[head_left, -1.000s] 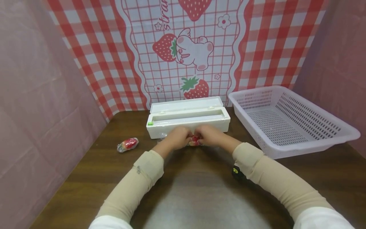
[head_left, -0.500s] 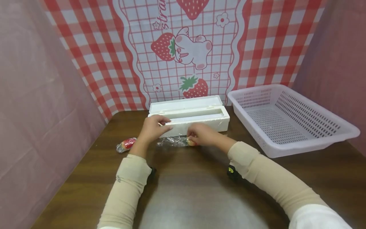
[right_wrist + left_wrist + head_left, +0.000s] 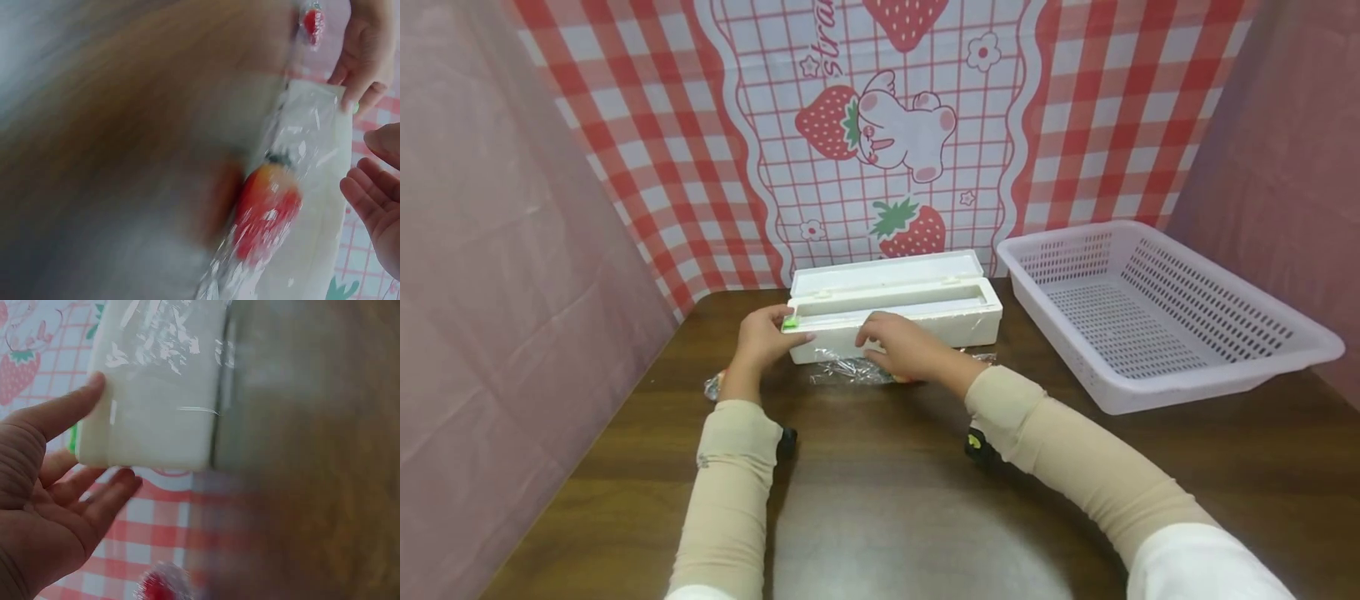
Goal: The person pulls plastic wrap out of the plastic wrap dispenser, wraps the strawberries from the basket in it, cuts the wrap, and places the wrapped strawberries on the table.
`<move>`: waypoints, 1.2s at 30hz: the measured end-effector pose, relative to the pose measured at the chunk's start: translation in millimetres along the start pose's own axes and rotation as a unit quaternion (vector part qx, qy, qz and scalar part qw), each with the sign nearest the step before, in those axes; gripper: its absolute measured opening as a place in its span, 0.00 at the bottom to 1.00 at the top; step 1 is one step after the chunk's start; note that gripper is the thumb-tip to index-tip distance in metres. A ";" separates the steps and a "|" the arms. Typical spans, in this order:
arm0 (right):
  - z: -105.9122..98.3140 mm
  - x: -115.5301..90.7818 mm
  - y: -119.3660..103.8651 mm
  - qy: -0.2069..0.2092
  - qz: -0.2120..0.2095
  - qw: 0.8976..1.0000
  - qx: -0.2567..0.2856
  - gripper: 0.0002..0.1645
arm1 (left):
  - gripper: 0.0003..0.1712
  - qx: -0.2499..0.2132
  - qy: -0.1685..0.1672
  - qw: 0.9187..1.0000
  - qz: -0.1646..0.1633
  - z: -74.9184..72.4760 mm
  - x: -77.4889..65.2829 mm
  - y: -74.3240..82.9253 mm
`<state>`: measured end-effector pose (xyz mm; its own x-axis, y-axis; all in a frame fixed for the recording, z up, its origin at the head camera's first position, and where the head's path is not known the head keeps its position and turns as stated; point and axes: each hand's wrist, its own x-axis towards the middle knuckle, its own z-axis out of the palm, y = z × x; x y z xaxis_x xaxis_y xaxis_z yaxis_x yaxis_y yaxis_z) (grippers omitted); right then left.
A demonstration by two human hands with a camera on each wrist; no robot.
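A white cling film dispenser box [image 3: 820,345] stands at the back of the table, its lid [image 3: 887,273] raised. My left hand [image 3: 760,337] is at its left end, thumb along the front and fingers spread past the end, beside the green slider [image 3: 790,323]. My right hand [image 3: 902,342], fingers loosely bent and holding nothing, hovers before the box's front. Below it a red, strawberry-like fruit [image 3: 269,209] with a yellowish top lies on clear cling film [image 3: 846,372]. A second red fruit [image 3: 313,27], wrapped in film, lies left, mostly hidden behind my left wrist in the head view.
A white perforated plastic basket [image 3: 1060,337] stands at the right back of the brown wooden table [image 3: 865,483]. Behind the box hangs a red-and-white checked cloth [image 3: 692,167] with strawberry prints. Pink cloth [image 3: 490,250] walls off the left side.
Both hands were together on the red fruit. My left hand has moved left to the box's end by the green slider; my right hand has let go of the fruit and shifted left and up.
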<state>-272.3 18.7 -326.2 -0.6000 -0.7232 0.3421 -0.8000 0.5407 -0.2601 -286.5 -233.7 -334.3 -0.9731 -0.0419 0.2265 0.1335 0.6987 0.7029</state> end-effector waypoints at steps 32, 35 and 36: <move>45.7 112.4 -54.6 -0.031 0.036 0.985 -0.167 0.17 | 0.23 -0.007 0.010 1.000 -0.004 1.1 -7.4 -20.1; 42.1 115.3 -52.1 -0.031 0.028 0.984 -0.170 0.14 | 0.20 0.000 0.011 1.000 0.001 0.0 -7.0 -19.0; 40.9 116.0 -51.0 -0.031 0.027 0.984 -0.174 0.12 | 0.20 0.001 0.011 1.000 0.003 -0.2 -6.8 -18.7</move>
<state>-300.9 -110.4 -310.2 -0.6492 -0.7082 0.2777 -0.7261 0.6857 0.0513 -282.4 -246.6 -348.9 -0.9678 -0.0534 0.2460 0.1393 0.7003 0.7001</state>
